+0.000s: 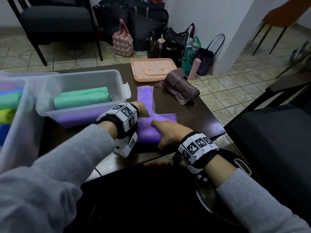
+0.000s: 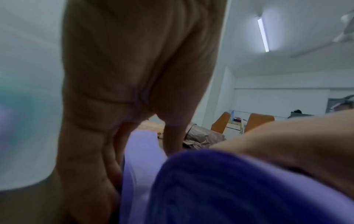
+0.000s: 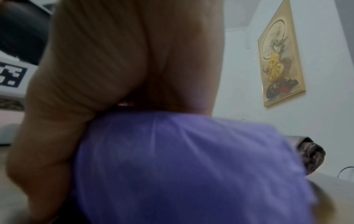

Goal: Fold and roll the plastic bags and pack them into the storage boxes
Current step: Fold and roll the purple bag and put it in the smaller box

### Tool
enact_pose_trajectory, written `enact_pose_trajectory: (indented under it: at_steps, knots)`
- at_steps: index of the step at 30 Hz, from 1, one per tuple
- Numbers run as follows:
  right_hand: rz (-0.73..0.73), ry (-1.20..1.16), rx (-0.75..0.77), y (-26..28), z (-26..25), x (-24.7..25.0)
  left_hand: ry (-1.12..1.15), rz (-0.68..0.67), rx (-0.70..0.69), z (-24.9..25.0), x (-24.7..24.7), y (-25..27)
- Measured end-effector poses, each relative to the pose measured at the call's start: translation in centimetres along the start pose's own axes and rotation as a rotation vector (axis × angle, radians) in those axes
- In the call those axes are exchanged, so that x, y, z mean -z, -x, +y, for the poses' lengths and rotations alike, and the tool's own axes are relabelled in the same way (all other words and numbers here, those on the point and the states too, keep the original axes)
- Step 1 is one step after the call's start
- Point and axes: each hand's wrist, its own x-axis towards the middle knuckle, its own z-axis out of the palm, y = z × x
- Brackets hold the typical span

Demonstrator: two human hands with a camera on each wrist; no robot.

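Note:
A purple plastic bag (image 1: 146,98) lies on the dark table (image 1: 193,115), its near end wound into a thick roll (image 1: 148,136). My left hand (image 1: 143,111) rests on the bag just past the roll's left end, its fingers reaching down onto the flat sheet (image 2: 141,151). My right hand (image 1: 168,130) grips the roll's right end, fingers over the top and thumb on the near side. In the right wrist view the palm (image 3: 124,68) sits on the purple roll (image 3: 182,166).
A clear storage box (image 1: 80,74) at the left holds green rolled bags (image 1: 82,98). A second box (image 1: 18,125) at the far left holds several coloured rolls. A brown rolled bag (image 1: 180,86) and a peach lid (image 1: 153,71) lie beyond. The table's right edge is close.

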Motion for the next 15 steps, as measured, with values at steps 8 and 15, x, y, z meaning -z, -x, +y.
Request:
enact_pose_trajectory:
  at_steps: [8,15]
  knots:
    - [0.069,0.065,0.084,0.5,-0.1,0.3,0.486,-0.238,0.229,-1.3,-1.3,-1.5]
    - [0.191,0.124,0.172,0.9,0.2,0.2,0.818,-0.282,0.226,-0.9,-0.3,-2.8]
